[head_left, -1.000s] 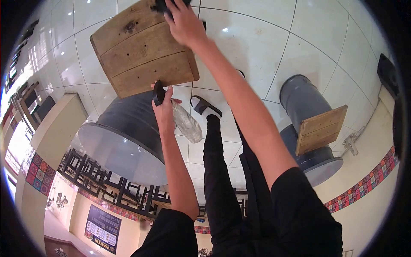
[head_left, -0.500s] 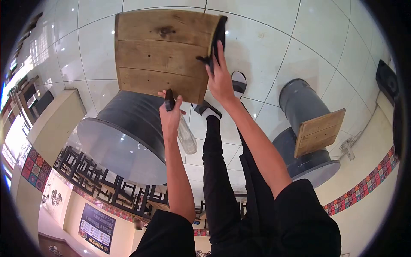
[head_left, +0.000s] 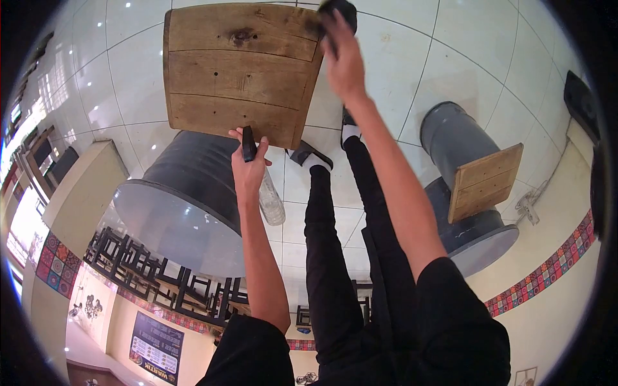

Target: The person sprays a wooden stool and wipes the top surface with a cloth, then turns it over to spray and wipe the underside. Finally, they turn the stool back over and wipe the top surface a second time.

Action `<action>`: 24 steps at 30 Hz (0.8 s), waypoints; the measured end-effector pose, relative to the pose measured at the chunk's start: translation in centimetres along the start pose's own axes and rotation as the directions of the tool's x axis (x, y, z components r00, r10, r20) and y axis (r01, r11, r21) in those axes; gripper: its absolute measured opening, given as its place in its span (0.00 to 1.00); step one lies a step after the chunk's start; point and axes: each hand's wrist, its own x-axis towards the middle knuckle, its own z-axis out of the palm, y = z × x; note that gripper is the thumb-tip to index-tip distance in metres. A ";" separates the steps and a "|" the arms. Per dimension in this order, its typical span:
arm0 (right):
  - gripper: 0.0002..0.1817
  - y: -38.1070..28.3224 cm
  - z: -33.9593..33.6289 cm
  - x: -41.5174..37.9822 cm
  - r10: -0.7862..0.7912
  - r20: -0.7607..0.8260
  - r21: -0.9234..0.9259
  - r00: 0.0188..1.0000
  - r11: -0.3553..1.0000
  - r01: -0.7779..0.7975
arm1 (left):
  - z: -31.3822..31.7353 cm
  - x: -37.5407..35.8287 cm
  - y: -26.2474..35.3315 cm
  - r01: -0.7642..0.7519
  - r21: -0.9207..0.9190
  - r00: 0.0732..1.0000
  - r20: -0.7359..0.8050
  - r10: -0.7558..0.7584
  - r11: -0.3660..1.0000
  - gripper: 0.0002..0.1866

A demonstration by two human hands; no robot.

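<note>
A square wooden panel [head_left: 244,80] made of planks, with knots and small holes, stands tilted in front of me. My left hand [head_left: 248,174] is closed around a clear spray bottle [head_left: 272,204] with a black spray head [head_left: 249,145], its fingers against the panel's near edge. At the far right corner of the panel, my right hand [head_left: 347,67] grips a black cloth [head_left: 341,16], blurred by motion. Whether the cloth still touches the wood cannot be made out.
A large grey drum [head_left: 187,170] stands at the left, beside the panel. To the right are another grey drum [head_left: 454,138] and a smaller wooden panel [head_left: 487,182]. Stacked black-framed furniture [head_left: 161,276] lines the background. My feet in sandals [head_left: 309,156] are on white tiles.
My right hand has moved up and outward with the cloth, from the panel's right edge to its far corner. The left hand keeps the bottle; the whole view has shifted slightly.
</note>
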 end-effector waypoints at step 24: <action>0.20 -6.6 2.2 -19.0 0.517 0.215 -0.081 0.828 0.855 -0.513 | -16.5 15.9 1.9 -0.156 -0.125 0.987 -0.050 0.151 0.980 0.07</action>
